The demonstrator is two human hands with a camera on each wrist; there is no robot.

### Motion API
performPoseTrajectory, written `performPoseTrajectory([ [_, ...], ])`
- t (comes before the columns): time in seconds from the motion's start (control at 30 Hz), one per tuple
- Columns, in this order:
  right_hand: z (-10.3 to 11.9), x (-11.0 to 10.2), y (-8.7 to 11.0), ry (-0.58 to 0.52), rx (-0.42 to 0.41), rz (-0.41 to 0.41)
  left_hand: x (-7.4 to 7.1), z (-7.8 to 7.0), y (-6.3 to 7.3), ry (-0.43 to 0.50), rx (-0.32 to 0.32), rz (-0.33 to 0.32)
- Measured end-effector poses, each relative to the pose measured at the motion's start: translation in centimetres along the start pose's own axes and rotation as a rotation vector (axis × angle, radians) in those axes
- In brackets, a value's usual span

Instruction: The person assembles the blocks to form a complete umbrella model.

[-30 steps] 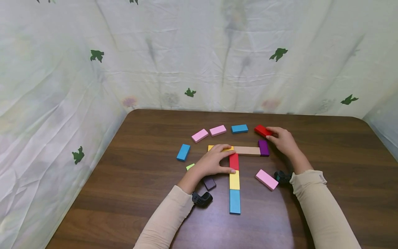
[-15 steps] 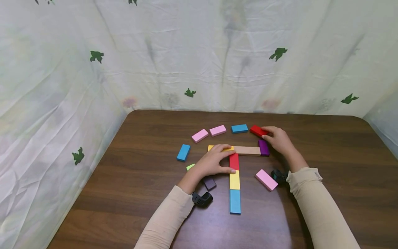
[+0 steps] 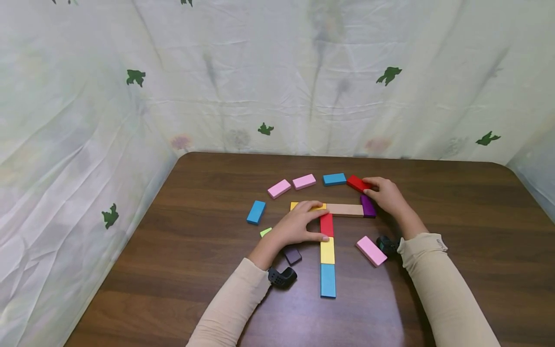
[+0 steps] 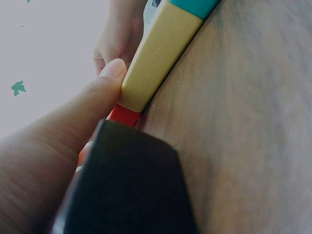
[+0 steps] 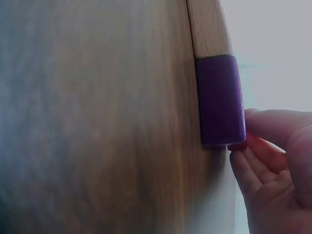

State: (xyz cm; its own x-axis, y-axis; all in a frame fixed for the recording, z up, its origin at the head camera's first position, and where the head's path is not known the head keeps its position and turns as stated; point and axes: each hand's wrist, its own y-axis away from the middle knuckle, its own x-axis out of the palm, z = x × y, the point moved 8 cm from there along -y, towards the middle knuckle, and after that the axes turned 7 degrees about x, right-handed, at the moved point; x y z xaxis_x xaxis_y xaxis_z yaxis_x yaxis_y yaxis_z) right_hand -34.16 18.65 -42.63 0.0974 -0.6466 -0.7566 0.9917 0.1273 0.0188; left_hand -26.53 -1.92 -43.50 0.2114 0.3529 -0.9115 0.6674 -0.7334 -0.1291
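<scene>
Head view: left hand (image 3: 292, 226) is lying spread on the block row (image 3: 327, 250), right hand (image 3: 390, 197) is pinching the far red block (image 3: 356, 183).
On the counter (image 3: 195, 207), its left end is sitting just beside the far blue block (image 3: 334, 179), its right end behind the purple block (image 3: 368, 207).

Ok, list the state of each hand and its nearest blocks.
Right hand: pinching the far red block.
Far red block: held at one end.
Purple block: butted against the tan block.
Left hand: fingers spread over the far yellow block.
Far yellow block: flat, partly covered.
Near red block: lying flat.
Near yellow block: lying flat.
</scene>
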Motion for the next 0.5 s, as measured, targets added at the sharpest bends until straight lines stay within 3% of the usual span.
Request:
performPoseTrajectory([
  [0.5, -0.73, 0.08, -0.29, -0.093, 0.056, -0.021, 0.02, 0.09, -0.01, 0.003, -0.006, 0.011],
])
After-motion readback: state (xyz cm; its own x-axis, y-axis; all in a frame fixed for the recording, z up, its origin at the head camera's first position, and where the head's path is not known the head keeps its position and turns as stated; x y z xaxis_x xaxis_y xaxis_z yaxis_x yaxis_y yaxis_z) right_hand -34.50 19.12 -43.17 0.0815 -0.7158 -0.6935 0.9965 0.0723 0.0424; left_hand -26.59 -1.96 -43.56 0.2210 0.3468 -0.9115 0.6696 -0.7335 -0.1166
